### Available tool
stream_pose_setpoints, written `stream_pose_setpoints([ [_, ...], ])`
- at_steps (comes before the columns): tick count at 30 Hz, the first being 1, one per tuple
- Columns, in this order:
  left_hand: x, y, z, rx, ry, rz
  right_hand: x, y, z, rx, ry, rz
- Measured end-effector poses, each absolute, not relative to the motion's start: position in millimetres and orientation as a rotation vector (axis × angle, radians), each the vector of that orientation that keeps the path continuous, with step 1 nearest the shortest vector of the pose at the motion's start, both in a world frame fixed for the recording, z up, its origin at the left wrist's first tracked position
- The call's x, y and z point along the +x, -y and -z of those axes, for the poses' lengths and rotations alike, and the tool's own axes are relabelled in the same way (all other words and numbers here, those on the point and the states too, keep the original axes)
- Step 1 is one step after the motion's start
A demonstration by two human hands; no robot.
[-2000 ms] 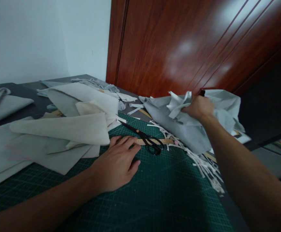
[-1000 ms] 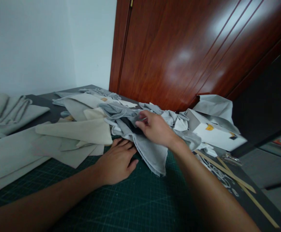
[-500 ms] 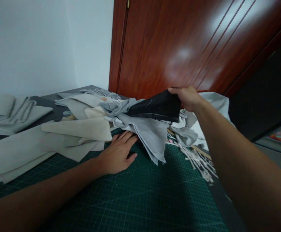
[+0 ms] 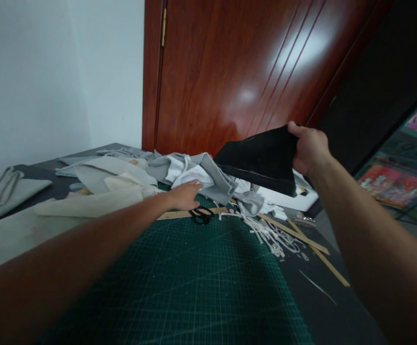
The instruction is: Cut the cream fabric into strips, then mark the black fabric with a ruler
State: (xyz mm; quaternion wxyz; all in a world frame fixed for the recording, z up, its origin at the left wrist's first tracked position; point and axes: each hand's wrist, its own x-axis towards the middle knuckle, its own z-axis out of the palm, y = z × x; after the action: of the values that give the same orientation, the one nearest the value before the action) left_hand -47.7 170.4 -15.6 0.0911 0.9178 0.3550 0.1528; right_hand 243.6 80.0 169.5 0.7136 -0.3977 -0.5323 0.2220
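Note:
My right hand (image 4: 311, 147) pinches one corner of a piece of black fabric (image 4: 258, 160), holding it raised at the right of the pile. Faint white lines run along the black fabric. My left hand (image 4: 185, 195) reaches to the heap of grey fabric (image 4: 220, 184), its fingers stretched out against a white cloth (image 4: 194, 176) and the thumb apart. Just below that hand lie black scissor-like handles (image 4: 201, 216), across a wooden ruler (image 4: 174, 215). Whatever is under the heap is hidden.
A green cutting mat (image 4: 194, 278) covers the front of the table. Cream fabric pieces (image 4: 89, 201) lie left, folded grey cloth (image 4: 10, 191) farther left. White cords (image 4: 269, 235) and wooden strips (image 4: 319, 251) lie right. A wooden door (image 4: 211, 72) stands behind.
My right hand has drawn the black fabric to the right, away from the grey cloth. My left hand has moved from the mat up to the heap. The black handles and ruler have come into view.

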Motion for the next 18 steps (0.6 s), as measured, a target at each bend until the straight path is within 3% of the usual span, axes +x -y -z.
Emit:
stream_pose_setpoints([
  [10, -41, -153, 11, 2.276, -0.955, -0.636, 223, 5, -153, -0.98, 0.983, -0.624],
  [14, -42, -109, -8, 1.922, -0.875, -0.824, 209, 29, -146, -0.908, 0.998, -0.649],
  [18, -33, -39, -14, 1.196, -0.483, -0.696, 169, 50, -119, -0.684, 1.023, -0.564],
])
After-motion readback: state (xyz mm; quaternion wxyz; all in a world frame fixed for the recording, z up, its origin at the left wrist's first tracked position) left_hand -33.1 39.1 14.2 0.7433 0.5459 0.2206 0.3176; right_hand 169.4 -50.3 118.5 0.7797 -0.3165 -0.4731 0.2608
